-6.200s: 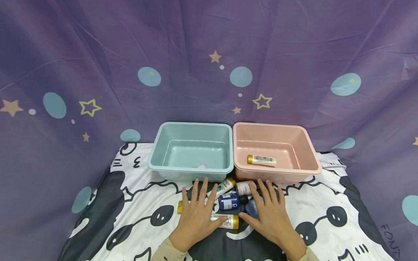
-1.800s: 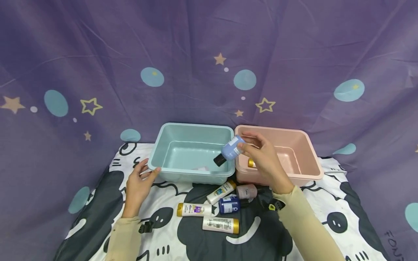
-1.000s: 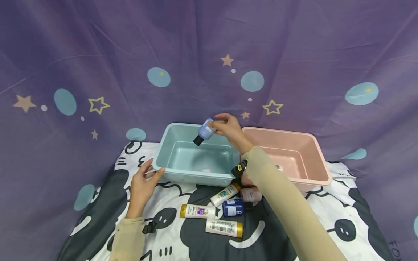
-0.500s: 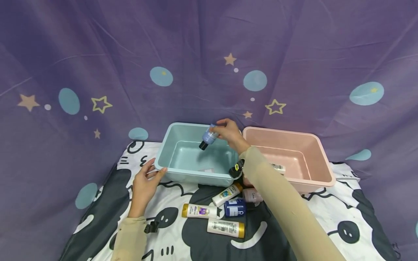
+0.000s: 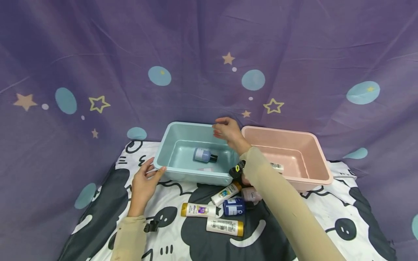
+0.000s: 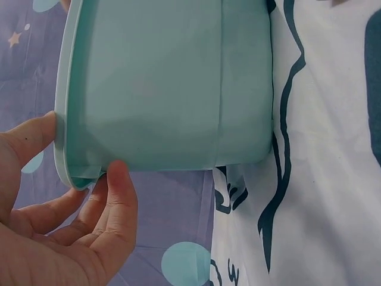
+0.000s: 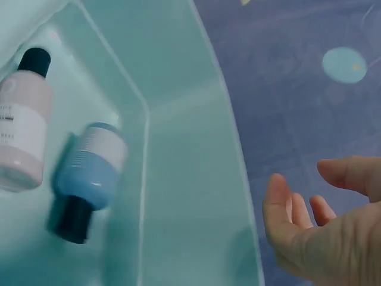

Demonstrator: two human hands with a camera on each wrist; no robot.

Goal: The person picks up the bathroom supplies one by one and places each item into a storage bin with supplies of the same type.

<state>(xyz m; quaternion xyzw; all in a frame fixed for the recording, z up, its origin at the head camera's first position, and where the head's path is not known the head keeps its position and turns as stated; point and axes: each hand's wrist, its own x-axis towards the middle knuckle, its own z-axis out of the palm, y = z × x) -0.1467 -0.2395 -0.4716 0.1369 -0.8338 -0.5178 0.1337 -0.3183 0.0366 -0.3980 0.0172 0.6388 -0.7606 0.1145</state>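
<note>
My left hand (image 5: 143, 185) grips the front left corner of the teal bin (image 5: 196, 177); the left wrist view shows the thumb (image 6: 36, 137) on the rim and fingers under it. Inside that bin a light-blue bottle (image 5: 202, 154) with a black cap lies on its side. Beside it rests a pale pink bottle (image 7: 24, 128), also black-capped, mostly hidden by the front wall in the head view. Over the bin's back right rim hovers my right hand (image 5: 230, 134), loosely curved and holding nothing, thumb and fingertips apart.
To the right stands a pink bin (image 5: 281, 137) holding a white tube (image 5: 277, 167), partly behind my sleeve. In front lie a dark blue bottle (image 5: 233, 206), a pinkish bottle (image 5: 250, 194) and three gold-capped tubes (image 5: 225, 226) on the patterned cloth. A purple curtain (image 5: 183, 94) hangs behind.
My right hand lifted the light-blue bottle from the cloth, carried it left over the teal bin and let it drop in. The left hand moved to the bin's corner and stays there.
</note>
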